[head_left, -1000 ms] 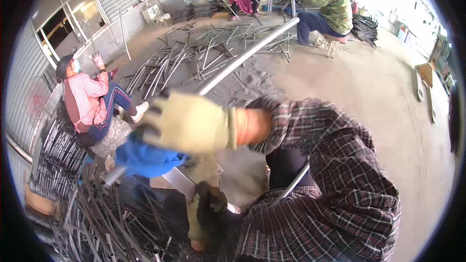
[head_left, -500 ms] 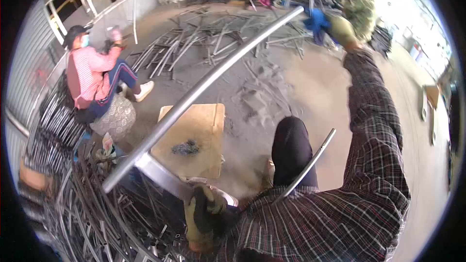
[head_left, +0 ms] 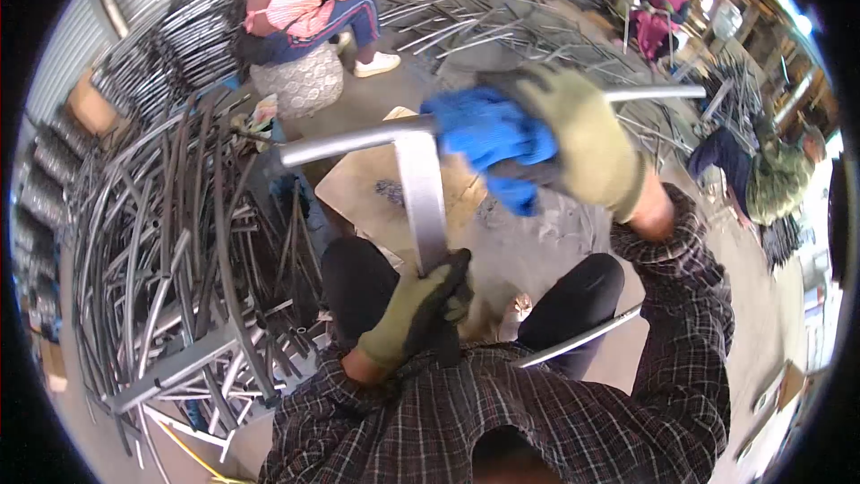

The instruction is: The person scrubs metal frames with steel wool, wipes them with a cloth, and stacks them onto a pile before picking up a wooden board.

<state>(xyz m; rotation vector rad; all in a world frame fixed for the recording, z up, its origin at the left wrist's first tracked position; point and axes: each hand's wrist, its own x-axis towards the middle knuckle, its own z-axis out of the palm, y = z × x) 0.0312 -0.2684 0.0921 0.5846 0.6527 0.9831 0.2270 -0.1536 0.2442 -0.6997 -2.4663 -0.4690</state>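
Observation:
A silvery T-shaped metal tube frame [head_left: 423,197] is held over my lap, its long round tube running roughly crosswise and its flat stem pointing down at me. My left hand [head_left: 417,309], in a green and black glove, is closed round the lower end of that stem. A bunched blue cloth [head_left: 502,139] lies against the round tube just right of the joint. My right hand [head_left: 587,134], gloved too and blurred by motion, presses the cloth on the tube; its fingertips are partly hidden. A thin metal strip [head_left: 582,339] slants across my right thigh.
At left is a big heap of metal tubes [head_left: 179,260]. A tan board [head_left: 358,184] lies on the floor before my knees. More tubes [head_left: 466,22] are strewn beyond. One person sits on a patterned seat [head_left: 300,81]; others sit at right.
My right hand and the cloth have come from the tube's far end back close to the joint. The tube has swung from a steep slant to nearly level. My view has turned and tipped downward.

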